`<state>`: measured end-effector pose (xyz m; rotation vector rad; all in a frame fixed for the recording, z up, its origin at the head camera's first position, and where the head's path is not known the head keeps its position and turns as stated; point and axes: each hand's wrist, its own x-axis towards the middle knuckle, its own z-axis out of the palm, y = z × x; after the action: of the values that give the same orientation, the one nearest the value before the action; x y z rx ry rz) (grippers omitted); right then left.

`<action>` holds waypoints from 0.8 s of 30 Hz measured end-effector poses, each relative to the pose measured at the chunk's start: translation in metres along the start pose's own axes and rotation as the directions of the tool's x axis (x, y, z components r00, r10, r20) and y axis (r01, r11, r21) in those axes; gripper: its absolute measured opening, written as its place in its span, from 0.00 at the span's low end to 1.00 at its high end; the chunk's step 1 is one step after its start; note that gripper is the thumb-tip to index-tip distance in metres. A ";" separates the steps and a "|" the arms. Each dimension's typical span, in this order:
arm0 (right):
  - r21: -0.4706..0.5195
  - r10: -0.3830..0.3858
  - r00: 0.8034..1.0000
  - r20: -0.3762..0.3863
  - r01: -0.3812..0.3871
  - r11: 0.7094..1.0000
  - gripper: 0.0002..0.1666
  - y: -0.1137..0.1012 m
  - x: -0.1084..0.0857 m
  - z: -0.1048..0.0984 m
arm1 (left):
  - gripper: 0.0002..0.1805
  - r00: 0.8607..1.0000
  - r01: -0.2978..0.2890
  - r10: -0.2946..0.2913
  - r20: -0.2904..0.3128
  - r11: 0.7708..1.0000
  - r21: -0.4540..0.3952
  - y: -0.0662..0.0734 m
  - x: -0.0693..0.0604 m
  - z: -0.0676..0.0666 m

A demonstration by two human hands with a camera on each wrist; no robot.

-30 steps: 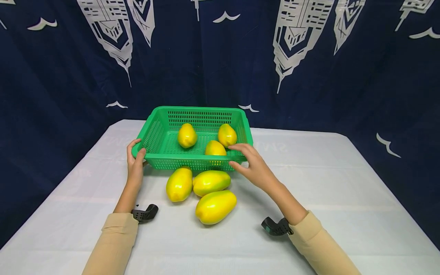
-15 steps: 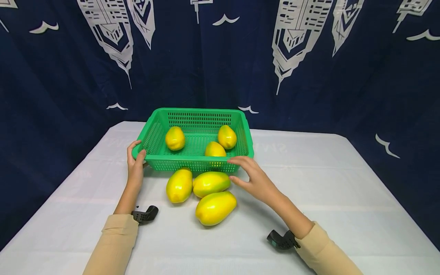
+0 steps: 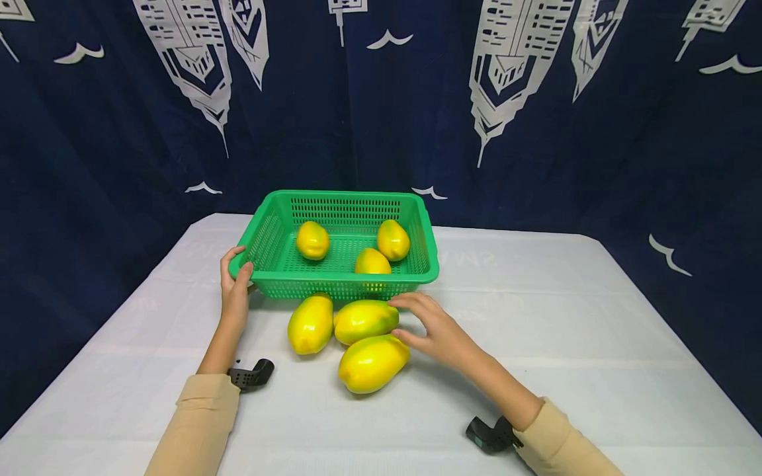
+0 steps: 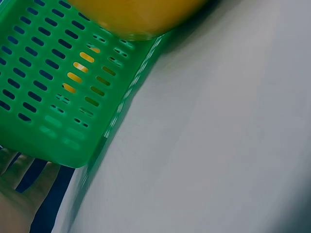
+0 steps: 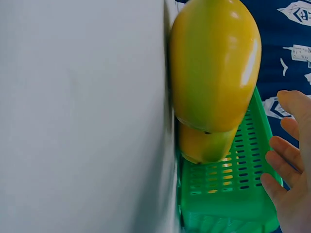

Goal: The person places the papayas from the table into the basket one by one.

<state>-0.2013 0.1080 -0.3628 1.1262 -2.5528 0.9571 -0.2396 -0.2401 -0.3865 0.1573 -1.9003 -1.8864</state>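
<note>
A green plastic basket (image 3: pixel 309 277) stands on the table, holding a left papaya (image 3: pixel 312 240), a right papaya (image 3: pixel 393 240) and a front papaya (image 3: pixel 373 262). My left hand (image 3: pixel 235 291) grips its front left corner, thumb over the rim. In front lie three more yellow-green papayas: one upright-angled (image 3: pixel 311 324), a middle one (image 3: pixel 366 321) and the nearest one (image 3: pixel 374 363). My right hand (image 3: pixel 440 334) hovers at the right end of the middle papaya, fingers apart and loosely bent; contact is unclear. The right wrist view shows this hand (image 5: pixel 294 194) beside a large papaya (image 5: pixel 214 68).
A white cloth covers the table (image 3: pixel 565 317). Behind it hangs a dark blue curtain (image 3: pixel 381 119) with white printed shapes. Black wrist cameras sit on the left wrist (image 3: pixel 253 375) and the right wrist (image 3: pixel 491 436).
My right hand has come down from the basket's front rim to the middle papaya. Inside the basket, the left papaya rolled left, then partly back. My left hand stays on the corner.
</note>
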 end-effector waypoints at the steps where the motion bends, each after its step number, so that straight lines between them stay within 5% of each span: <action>1: 0.000 0.000 1.000 0.008 0.000 1.000 0.25 0.000 -0.001 0.001 | 0.22 1.000 0.001 -0.001 -0.001 1.000 -0.005 0.000 0.000 0.000; 24: 0.097 0.019 0.992 0.122 -0.031 0.995 0.27 -0.003 -0.009 0.017 | 0.22 1.000 -0.009 0.009 -0.001 1.000 0.000 0.000 -0.002 0.000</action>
<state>-0.1915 0.1013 -0.3779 1.2166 -2.6471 1.0621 -0.2374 -0.2394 -0.3869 0.1493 -1.8971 -1.8806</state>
